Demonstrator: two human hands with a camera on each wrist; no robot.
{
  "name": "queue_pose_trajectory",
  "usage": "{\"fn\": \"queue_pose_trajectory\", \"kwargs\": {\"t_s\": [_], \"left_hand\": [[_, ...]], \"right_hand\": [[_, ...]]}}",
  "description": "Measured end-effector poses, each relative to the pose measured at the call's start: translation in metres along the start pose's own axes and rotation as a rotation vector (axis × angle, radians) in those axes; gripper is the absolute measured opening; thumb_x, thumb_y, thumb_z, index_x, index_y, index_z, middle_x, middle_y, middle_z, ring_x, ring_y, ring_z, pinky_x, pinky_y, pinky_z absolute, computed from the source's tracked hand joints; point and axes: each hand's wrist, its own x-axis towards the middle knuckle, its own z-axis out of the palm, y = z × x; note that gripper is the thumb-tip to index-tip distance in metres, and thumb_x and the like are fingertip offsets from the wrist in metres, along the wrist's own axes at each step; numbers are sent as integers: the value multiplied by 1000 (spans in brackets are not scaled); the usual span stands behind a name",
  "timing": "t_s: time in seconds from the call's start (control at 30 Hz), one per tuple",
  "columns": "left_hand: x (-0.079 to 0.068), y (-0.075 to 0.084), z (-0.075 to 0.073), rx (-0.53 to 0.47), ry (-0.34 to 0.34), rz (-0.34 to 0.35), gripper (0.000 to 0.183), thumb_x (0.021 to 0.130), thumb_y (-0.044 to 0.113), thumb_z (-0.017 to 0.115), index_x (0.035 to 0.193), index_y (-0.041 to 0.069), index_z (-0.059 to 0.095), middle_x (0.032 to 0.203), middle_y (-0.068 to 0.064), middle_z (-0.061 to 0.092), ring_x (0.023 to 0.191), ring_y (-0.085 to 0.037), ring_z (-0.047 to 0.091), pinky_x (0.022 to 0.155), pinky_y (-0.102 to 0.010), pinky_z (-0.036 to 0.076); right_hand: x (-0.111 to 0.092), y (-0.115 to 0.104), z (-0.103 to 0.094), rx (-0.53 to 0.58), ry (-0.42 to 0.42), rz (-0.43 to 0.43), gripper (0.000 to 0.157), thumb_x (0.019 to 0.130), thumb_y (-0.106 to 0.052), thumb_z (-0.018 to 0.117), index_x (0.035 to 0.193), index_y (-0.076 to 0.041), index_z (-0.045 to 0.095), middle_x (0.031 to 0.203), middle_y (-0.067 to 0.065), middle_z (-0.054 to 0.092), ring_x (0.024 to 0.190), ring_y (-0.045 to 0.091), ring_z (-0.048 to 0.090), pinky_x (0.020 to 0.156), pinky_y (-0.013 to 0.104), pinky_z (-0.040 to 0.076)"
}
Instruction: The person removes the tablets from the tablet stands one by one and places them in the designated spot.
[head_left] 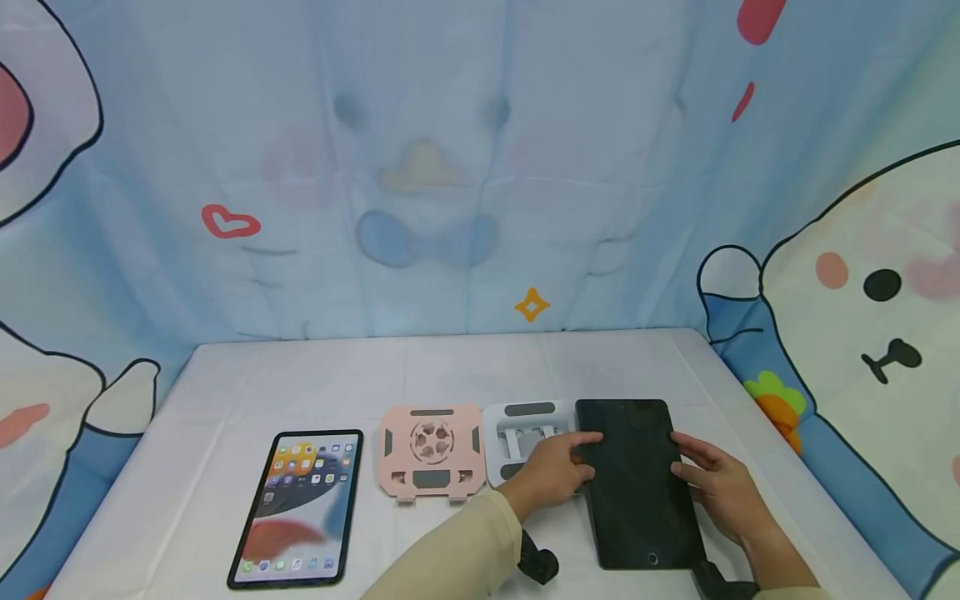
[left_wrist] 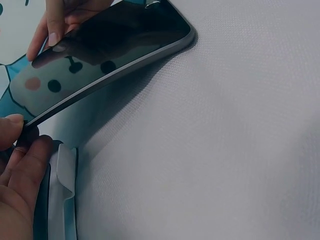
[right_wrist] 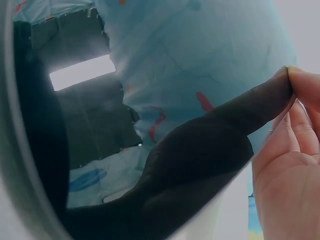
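Note:
A black tablet (head_left: pixel 641 492) with a dark screen and a round home button leans at a tilt, its far end raised and its button end at the table. My left hand (head_left: pixel 551 468) pinches its left edge toward the far end. On the opposite side, my right hand (head_left: pixel 723 487) grips the right edge between thumb and fingers. The left wrist view shows the tablet's side (left_wrist: pixel 100 80) lifted, with a shadow on the cloth below. In the right wrist view the glossy screen (right_wrist: pixel 200 155) reflects the surroundings beside my right thumb. Partly behind my left hand lies a pale blue folding stand (head_left: pixel 528 412).
A pink folding stand (head_left: pixel 431 454) lies flat left of the blue one. Farther left, a second tablet (head_left: pixel 300 508) lies face up with its home screen lit. White cloth covers the table (head_left: pixel 300 375), and a printed blue curtain (head_left: pixel 450 167) hangs behind it.

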Motion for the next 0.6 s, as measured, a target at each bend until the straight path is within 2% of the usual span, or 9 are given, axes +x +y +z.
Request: {"fn": "queue_pose_trajectory", "kwargs": {"t_s": [0.17, 0.37, 0.6], "left_hand": [[0, -1, 1, -7, 0, 8, 48, 93, 1, 68, 136, 22, 63, 77, 4, 55, 63, -7, 50, 55, -21, 43], [-3, -3, 1, -28, 7, 15, 47, 93, 1, 67, 136, 20, 63, 72, 5, 58, 62, -5, 53, 56, -21, 44], [-4, -4, 1, -32, 24, 12, 45, 93, 2, 67, 135, 19, 64, 70, 6, 57, 60, -5, 52, 55, -21, 43]], "right_hand": [[0, 1, 0, 10, -5, 5, 70, 97, -18, 69, 152, 5, 33, 156, 30, 26, 98, -7, 59, 83, 22, 54], [-1, 3, -1, 21, -6, 1, 69, 96, -21, 70, 151, 2, 36, 154, 22, 34, 99, -4, 61, 83, 23, 54], [-2, 3, -1, 15, -13, 1, 70, 98, -22, 68, 152, 5, 32, 157, 32, 23, 99, -8, 57, 82, 20, 53]]}}
